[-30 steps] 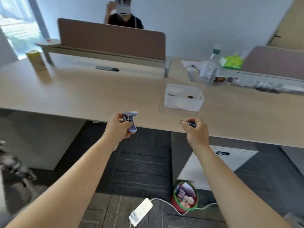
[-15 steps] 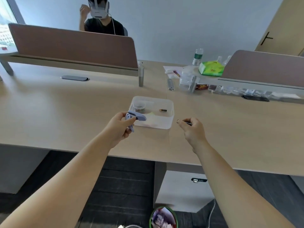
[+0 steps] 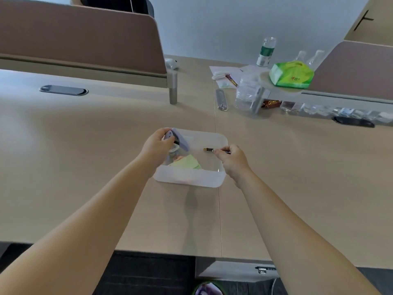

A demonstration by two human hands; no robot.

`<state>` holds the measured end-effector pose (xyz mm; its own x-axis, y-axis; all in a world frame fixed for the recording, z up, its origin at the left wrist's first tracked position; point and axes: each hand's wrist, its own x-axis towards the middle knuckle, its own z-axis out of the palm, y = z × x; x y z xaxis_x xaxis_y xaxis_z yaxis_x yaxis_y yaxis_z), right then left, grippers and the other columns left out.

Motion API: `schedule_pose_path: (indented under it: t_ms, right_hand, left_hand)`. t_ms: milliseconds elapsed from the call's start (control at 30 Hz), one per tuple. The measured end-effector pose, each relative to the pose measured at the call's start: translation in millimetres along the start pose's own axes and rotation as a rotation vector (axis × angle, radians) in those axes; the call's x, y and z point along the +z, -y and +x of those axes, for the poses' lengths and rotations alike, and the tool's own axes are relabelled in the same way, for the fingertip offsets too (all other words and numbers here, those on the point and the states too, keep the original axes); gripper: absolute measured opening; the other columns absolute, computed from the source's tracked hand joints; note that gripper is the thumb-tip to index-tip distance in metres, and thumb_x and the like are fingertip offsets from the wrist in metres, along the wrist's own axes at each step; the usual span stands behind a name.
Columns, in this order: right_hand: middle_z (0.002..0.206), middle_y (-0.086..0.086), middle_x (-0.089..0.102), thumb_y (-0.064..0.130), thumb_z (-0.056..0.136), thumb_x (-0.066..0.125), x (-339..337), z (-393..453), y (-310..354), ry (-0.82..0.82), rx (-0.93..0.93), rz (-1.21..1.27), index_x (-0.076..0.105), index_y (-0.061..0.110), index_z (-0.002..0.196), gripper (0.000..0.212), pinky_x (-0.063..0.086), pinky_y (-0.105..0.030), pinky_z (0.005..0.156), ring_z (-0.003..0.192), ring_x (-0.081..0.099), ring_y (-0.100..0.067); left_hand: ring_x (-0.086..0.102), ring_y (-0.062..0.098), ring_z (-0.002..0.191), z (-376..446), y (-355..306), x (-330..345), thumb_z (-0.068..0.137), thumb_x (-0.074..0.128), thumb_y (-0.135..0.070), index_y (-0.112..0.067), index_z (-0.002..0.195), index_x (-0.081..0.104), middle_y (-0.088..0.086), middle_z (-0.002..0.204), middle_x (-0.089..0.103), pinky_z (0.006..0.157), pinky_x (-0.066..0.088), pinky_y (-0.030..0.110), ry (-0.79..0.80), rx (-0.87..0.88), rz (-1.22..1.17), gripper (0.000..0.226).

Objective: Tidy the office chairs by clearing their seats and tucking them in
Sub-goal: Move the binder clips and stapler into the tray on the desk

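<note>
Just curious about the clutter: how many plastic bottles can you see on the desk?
2. A green-labelled bottle stands at the back near the wall; a clear bottle stands nearer, beside the partition post. Others may hide behind the green packet.

Both of the person's forearms are bare from the bottom edge of the view up to the wrists; no sleeve, cuff or glove shows on either. The left hand point(image 3: 158, 143) and the right hand point(image 3: 232, 159) are bare too, and I can make out no ring, watch or strap on the wrists or fingers. The arms are smooth, with no marks I can see. Nothing else of the person's body or clothing comes into view.
</note>
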<state>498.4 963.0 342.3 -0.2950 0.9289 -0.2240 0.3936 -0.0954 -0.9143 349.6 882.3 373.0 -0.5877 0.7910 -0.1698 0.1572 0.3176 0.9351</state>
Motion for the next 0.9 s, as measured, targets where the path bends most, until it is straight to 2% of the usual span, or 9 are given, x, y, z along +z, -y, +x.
schedule_pose_path:
  t_ms: [67,200,400,500,667,733,800,833,900]
  right_hand:
    - [0.082,0.002,0.049,0.019,0.086,0.055,10,21,4,-0.006,0.003,-0.050,0.048,0.010,0.089,0.012,0.033,-0.019,0.055,0.069,0.046,-0.012]
    - [0.097,-0.005,0.053,0.018,0.085,0.055,29,57,4,-0.018,-0.045,-0.229,0.048,0.011,0.088,0.010,0.036,-0.026,0.065,0.084,0.047,-0.019]
    - [0.131,-0.015,0.032,0.013,0.088,0.050,47,88,-8,0.104,-0.007,-0.681,0.043,0.003,0.116,0.030,0.042,-0.034,0.075,0.084,0.047,-0.028]
    - [0.139,-0.016,0.027,0.013,0.087,0.052,50,97,-11,0.145,-0.044,-0.760,0.035,0.004,0.129,0.046,0.041,-0.039,0.094,0.114,0.044,-0.033]
    - [0.148,-0.013,0.032,0.012,0.091,0.045,40,95,-5,0.141,-0.089,-0.677,0.030,0.008,0.139,0.051,0.032,-0.038,0.105,0.132,0.033,-0.031]
    - [0.145,-0.013,0.037,0.012,0.091,0.045,33,91,-3,0.093,-0.118,-0.608,0.035,0.007,0.137,0.048,0.032,-0.036,0.106,0.132,0.035,-0.029]
    - [0.141,-0.013,0.040,0.013,0.089,0.046,27,87,-2,0.046,-0.138,-0.556,0.040,0.007,0.133,0.045,0.034,-0.035,0.103,0.129,0.038,-0.028]
    - [0.139,-0.012,0.042,0.013,0.089,0.047,24,85,-2,0.030,-0.143,-0.535,0.041,0.007,0.131,0.043,0.035,-0.034,0.100,0.127,0.040,-0.027]
    - [0.137,-0.011,0.044,0.014,0.089,0.048,20,82,-3,0.010,-0.152,-0.503,0.044,0.007,0.129,0.041,0.036,-0.030,0.095,0.125,0.043,-0.026]
  left_hand:
    - [0.054,0.034,0.087,23,-2,4,0.095,0.039,-0.017,-0.013,0.129,0.046,0.020,0.120,0.057,0.062,0.036,0.025,0.047,0.007,0.073,0.035]
    - [0.047,0.015,0.062,61,4,11,0.090,0.049,-0.015,-0.014,0.125,0.050,0.005,0.081,0.055,0.050,0.038,0.020,0.169,0.058,0.191,0.035]
    - [0.048,0.021,0.083,89,18,15,0.085,0.056,-0.016,-0.017,0.124,0.053,0.005,0.096,0.050,0.054,0.036,0.016,0.201,0.113,0.429,0.038]
    - [0.048,0.019,0.084,94,18,16,0.086,0.055,-0.017,-0.018,0.127,0.050,0.007,0.104,0.053,0.055,0.036,0.021,0.228,0.136,0.528,0.041]
    - [0.051,0.021,0.088,102,16,26,0.086,0.053,-0.017,-0.017,0.130,0.045,0.009,0.121,0.060,0.072,0.038,0.027,0.287,0.167,0.717,0.045]
    - [0.053,0.025,0.090,106,16,34,0.085,0.054,-0.017,-0.017,0.119,0.052,0.010,0.112,0.060,0.073,0.037,0.028,0.347,0.160,0.841,0.034]
    - [0.047,0.025,0.075,108,19,42,0.084,0.052,-0.013,-0.017,0.084,0.051,0.008,0.083,0.050,0.065,0.034,0.027,0.399,0.183,0.993,0.005]
    - [0.043,0.024,0.071,108,21,46,0.082,0.051,-0.010,-0.017,0.077,0.047,0.005,0.075,0.043,0.061,0.031,0.027,0.414,0.186,1.049,0.010]
    - [0.050,0.028,0.083,106,26,52,0.083,0.050,-0.008,-0.011,0.089,0.053,0.009,0.088,0.050,0.061,0.036,0.029,0.464,0.182,1.166,0.007]
